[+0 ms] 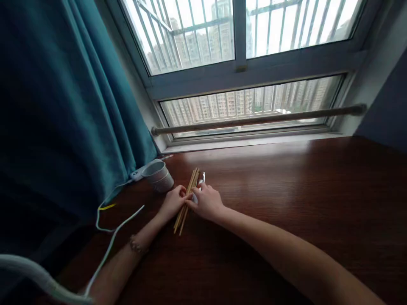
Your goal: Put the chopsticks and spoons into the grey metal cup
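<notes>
Nearest the lens: pale cable point(108, 250) looping across lower left, over the left forearm with beaded bracelet point(137, 245). Right forearm stretching in from lower right across the dark wooden counter point(286, 190).

Both hands meeting mid-counter at a bundle of thin wooden sticks point(187, 199), lying flat, angled from near-left to far-right, far ends toward the window. Left hand point(173, 202) on the left flank of the bundle, fingers curled against it, touching. Right hand point(207, 202) on the right flank, grip pinching at the sticks with thumb and fingertips; knuckles up. Small white object point(201, 181) just beyond the right hand, beside the stick tips, partly hidden; identity unclear. Whether any stick lifted off the counter: cannot tell.

Grey-white cup point(159, 176) lying tilted just left of the sticks, mouth up and left, near the left hand but apart from it. White power strip point(140, 171) behind the cup, at the curtain's edge. Teal curtain point(63, 106) filling the left. Barred window point(248, 55) ahead, metal rail point(257, 120) across the sill, tower blocks outside.
</notes>
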Tool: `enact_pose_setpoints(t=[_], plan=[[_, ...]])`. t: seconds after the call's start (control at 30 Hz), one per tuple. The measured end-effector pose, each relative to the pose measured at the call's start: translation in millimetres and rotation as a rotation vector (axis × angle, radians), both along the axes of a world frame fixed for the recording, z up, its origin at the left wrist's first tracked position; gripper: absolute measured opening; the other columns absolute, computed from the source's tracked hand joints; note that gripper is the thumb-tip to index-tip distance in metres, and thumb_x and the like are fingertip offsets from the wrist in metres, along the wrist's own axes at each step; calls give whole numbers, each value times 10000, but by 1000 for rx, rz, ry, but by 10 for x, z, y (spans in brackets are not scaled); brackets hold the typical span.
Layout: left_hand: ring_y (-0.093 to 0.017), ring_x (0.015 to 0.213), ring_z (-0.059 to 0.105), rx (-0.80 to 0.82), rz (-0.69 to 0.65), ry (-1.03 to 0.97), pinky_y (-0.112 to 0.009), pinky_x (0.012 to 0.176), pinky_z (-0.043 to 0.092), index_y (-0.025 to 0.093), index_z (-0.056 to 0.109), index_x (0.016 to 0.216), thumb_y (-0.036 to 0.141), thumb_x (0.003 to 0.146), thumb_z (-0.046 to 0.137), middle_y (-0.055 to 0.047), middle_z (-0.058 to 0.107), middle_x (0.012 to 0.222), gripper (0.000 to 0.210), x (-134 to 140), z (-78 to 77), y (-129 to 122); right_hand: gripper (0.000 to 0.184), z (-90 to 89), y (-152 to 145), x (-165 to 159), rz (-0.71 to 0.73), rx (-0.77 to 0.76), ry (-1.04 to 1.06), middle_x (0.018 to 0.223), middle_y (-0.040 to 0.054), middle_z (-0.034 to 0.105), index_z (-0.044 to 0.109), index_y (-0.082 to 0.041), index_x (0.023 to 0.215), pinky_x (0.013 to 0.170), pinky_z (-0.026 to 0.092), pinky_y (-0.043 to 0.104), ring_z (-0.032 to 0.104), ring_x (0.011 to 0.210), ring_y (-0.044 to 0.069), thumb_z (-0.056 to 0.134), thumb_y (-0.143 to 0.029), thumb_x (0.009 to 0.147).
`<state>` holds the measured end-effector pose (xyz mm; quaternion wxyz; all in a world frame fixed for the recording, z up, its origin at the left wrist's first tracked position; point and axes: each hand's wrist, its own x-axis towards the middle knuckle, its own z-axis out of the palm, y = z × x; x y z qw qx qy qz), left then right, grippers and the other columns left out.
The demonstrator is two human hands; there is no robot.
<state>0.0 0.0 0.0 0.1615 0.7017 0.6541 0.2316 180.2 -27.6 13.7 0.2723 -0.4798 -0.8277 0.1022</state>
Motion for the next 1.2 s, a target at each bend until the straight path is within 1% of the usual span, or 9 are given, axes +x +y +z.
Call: enact_pose_setpoints(t=[0.17, 0.3, 0.4, 0.57, 0.7, 0.8, 0.87, 0.97, 1.2], plan=[[-180, 671, 551, -13, -9, -16, -266, 622, 371, 144, 508, 788, 349, 730, 556, -16, 574, 702, 218, 142, 27, 7, 339, 102, -38, -9, 15, -84, -82, 1004, 94, 490, 596, -186, 975, 712, 485, 380, 519, 871, 254, 438, -426, 795], [-169, 650, 550, -40, -21, -38, -256, 595, 368, 143, 502, 746, 299, 724, 590, -12, 573, 673, 180, 375, 97, -97, 293, 189, -129, 141, -4, -138, -117, 992, 108, 485, 587, -150, 926, 671, 487, 380, 539, 816, 256, 452, -342, 750], [-155, 598, 548, -68, -43, -85, -240, 537, 367, 145, 475, 711, 266, 713, 612, -4, 560, 635, 183, 651, 133, -220, 289, 228, -274, 400, -4, -145, -143, 989, 108, 480, 573, -155, 923, 672, 481, 386, 540, 810, 256, 453, -354, 752], [-131, 405, 516, -195, -144, -234, -204, 359, 350, 161, 411, 739, 217, 739, 593, 41, 522, 528, 191, 1254, 172, -422, 264, 228, -588, 979, -55, -140, -151, 1010, 89, 476, 554, -166, 946, 708, 462, 340, 526, 817, 215, 443, -356, 800], [-130, 390, 527, -256, -233, -317, -181, 323, 362, 162, 389, 739, 145, 725, 602, 52, 516, 504, 214, 1707, 227, -527, 245, 189, -765, 1390, -115, -146, -134, 1018, 76, 466, 552, -176, 960, 729, 440, 301, 515, 819, 181, 451, -356, 827], [-146, 408, 552, -304, -294, -365, -189, 329, 405, 158, 387, 755, 164, 745, 612, 50, 517, 496, 226, 1929, 246, -561, 226, 160, -835, 1621, -157, -143, -132, 1011, 64, 468, 561, -185, 936, 726, 428, 288, 511, 826, 172, 458, -356, 832], [-161, 422, 568, -328, -314, -379, -200, 333, 428, 155, 385, 763, 190, 745, 632, 42, 527, 504, 250, 2002, 239, -566, 221, 143, -862, 1731, -183, -141, -116, 1004, 56, 472, 571, -202, 953, 737, 425, 284, 509, 846, 169, 460, -356, 840], [-175, 419, 572, -347, -315, -381, -212, 322, 434, 154, 381, 771, 225, 739, 658, 39, 532, 513, 288, 2010, 219, -560, 229, 116, -887, 1822, -187, -120, -106, 1008, 48, 479, 575, -231, 1004, 763, 426, 293, 496, 892, 176, 466, -365, 854], [-180, 373, 545, -392, -323, -360, -213, 294, 405, 169, 355, 803, 311, 789, 621, 60, 503, 458, 302, 1900, 212, -590, 311, 11, -927, 1800, -168, 12, -176, 1071, 66, 466, 562, -217, 1075, 823, 440, 357, 426, 966, 222, 496, -426, 855]])
